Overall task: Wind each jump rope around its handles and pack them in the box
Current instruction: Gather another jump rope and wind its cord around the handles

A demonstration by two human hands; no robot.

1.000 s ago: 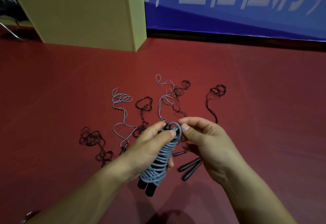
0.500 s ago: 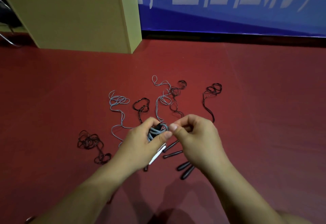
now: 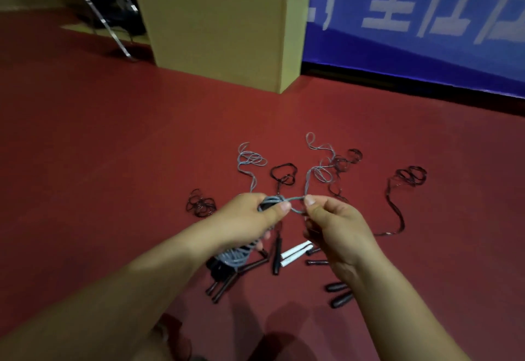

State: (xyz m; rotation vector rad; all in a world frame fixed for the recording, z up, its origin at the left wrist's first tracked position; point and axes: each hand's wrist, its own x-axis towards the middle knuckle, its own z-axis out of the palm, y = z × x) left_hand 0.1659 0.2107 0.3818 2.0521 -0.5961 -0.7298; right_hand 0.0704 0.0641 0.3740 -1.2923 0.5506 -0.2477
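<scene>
Looks like sports hall or event venue: smooth red sport-type floor [image 3: 113, 147], blue banner [image 3: 426, 19] with large white characters along wall, cardboard box [image 3: 221, 28] on floor, jump ropes [image 3: 321, 161] scattered loose.

Blue banner [image 3: 426, 36] far right: large white Chinese characters, cropped and blurred, one maybe "全". No other text readable.

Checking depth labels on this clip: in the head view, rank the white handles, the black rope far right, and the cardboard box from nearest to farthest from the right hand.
From the right hand:
1. White handles, on the floor just below-left of it.
2. Black rope, loose on the floor to the right.
3. Cardboard box, upright at the back.
</scene>
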